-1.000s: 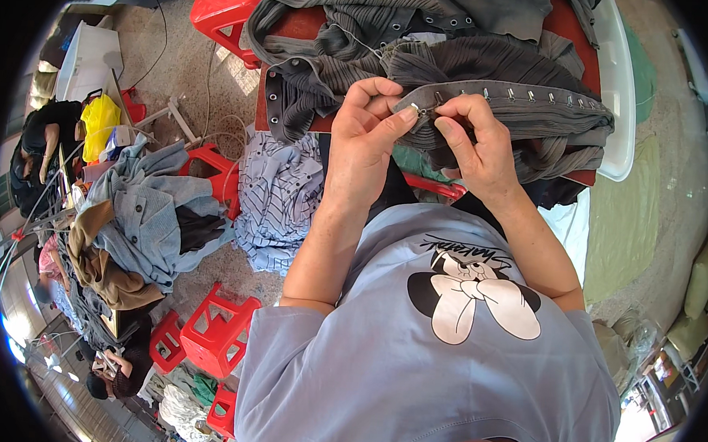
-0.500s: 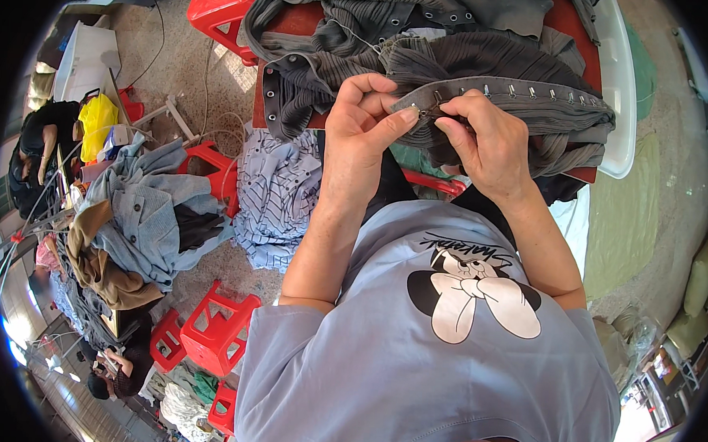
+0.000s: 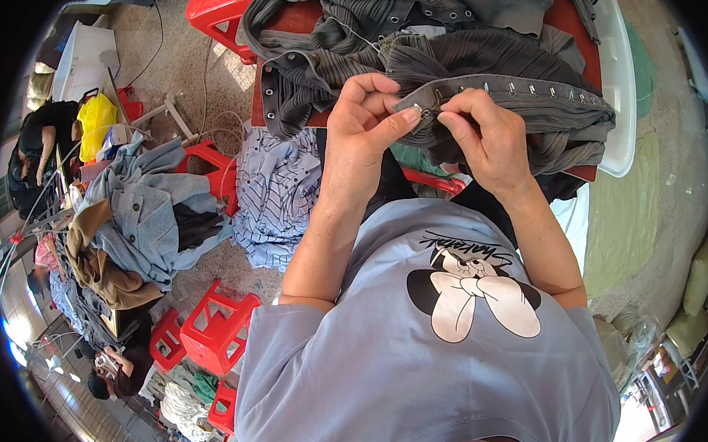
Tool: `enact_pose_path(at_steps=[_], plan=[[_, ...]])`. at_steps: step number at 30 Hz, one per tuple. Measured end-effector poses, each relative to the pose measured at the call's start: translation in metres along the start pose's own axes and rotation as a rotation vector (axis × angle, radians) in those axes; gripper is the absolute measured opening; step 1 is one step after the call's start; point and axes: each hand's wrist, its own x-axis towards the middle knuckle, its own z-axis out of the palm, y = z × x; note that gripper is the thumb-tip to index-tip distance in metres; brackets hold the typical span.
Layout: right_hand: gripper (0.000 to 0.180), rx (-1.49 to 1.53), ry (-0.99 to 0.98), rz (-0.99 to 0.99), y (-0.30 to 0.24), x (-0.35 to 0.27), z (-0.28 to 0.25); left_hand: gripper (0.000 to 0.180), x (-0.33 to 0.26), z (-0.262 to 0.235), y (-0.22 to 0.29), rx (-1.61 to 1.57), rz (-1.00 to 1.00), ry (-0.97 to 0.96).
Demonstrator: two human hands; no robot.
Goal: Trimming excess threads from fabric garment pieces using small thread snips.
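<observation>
A dark grey pleated garment [image 3: 487, 57] lies bunched in front of me, with a band of metal hooks [image 3: 533, 90] running along its near edge. My left hand [image 3: 362, 130] pinches the left end of that band between thumb and fingers, the thumb beside a small metal hook. Close by on the right, my right hand [image 3: 488, 140] has thumb and forefinger pressed together at the band's edge. Whatever sits in that pinch is too small to make out. Further left, a dark strip with metal eyelets [image 3: 271, 95] hangs over the table edge.
Under the garments is a red-brown table [image 3: 572, 17], with a white plastic tray [image 3: 619, 90] at its right. Red stools [image 3: 219, 330] stand to the left. Near them lie a striped shirt [image 3: 276, 198] and a grey-blue coat [image 3: 153, 204]. Other people sit at far left.
Both hands stay at the band's end. My right hand has shifted very slightly, and its fingertips remain pressed together; the garment lies as before.
</observation>
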Motion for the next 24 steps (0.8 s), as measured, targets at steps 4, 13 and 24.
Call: enact_pose_path(at_steps=[4, 13, 24], plan=[[0.014, 0.215, 0.018, 0.17, 0.0024, -0.0057, 0.0053, 0.032, 0.0011, 0.0013, -0.0004, -0.015, -0.006, -0.018], [0.014, 0.07, -0.011, 0.017, 0.002, -0.0005, 0.0014, 0.032, 0.0006, -0.0024, -0.0029, -0.017, -0.006, -0.031], [0.01, 0.577, 0.094, 0.384, 0.0089, -0.0059, 0.0027, 0.029, 0.0019, -0.0049, -0.002, -0.007, -0.016, -0.015]])
